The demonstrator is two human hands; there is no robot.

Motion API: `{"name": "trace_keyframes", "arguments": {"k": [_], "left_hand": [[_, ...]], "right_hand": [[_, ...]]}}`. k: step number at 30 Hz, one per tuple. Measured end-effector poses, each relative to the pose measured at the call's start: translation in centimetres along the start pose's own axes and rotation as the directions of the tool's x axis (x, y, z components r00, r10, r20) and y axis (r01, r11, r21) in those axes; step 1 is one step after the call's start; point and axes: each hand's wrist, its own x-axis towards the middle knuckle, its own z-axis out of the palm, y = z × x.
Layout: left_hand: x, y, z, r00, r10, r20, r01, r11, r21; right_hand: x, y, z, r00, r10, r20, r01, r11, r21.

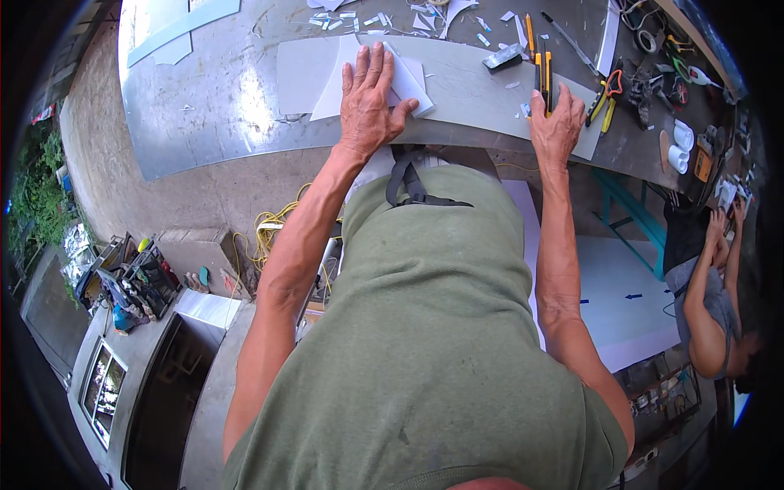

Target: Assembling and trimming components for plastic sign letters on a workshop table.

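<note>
My left hand (371,102) lies flat with fingers stretched out, pressing on overlapping white sheets (330,96). These rest on a long grey sheet (469,82) with a curved edge. Toward the right end of that sheet, my right hand (559,122) has its thumb and fingers apart around the near ends of two black-and-yellow utility knives (548,72). The thumb touches or nearly touches one knife; no firm grip shows. A dark-and-white block (503,57) sits left of the knives. Pliers with yellow-and-black handles (606,100) lie to the right of this hand.
White scraps (425,20) litter the far side of the metal table (220,94). A yellow pencil (530,34), a pen-like tool (572,45), tape rolls (645,41) and white rolls (680,145) lie rightward. Another person (709,302) works at the far right. Yellow cord (268,233) lies below left.
</note>
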Motion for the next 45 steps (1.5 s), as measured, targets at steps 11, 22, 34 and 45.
{"name": "trace_keyframes", "arguments": {"k": [11,22,34,45], "left_hand": [[0.0,-0.5,0.5,1.0,0.024,-0.003,-0.024,1.0,-0.014],[-0.1,-0.3,0.4,1.0,0.011,0.0,-0.011,1.0,0.022],[0.5,1.9,-0.1,0.991,-0.122,0.054,0.117,0.989,0.092],[0.3,2.1,0.0,0.99,-0.138,0.034,0.135,0.988,0.074]], "right_hand": [[0.4,0.9,1.6,0.996,0.02,0.092,-0.031,0.992,0.119],[-1.0,-2.0,-1.9,0.942,0.162,0.293,-0.298,0.803,0.516],[-2.8,-11.9,0.1,0.808,-0.445,0.386,0.229,0.841,0.49],[-2.7,-12.9,0.2,0.78,-0.47,0.413,0.291,0.857,0.425]]}}
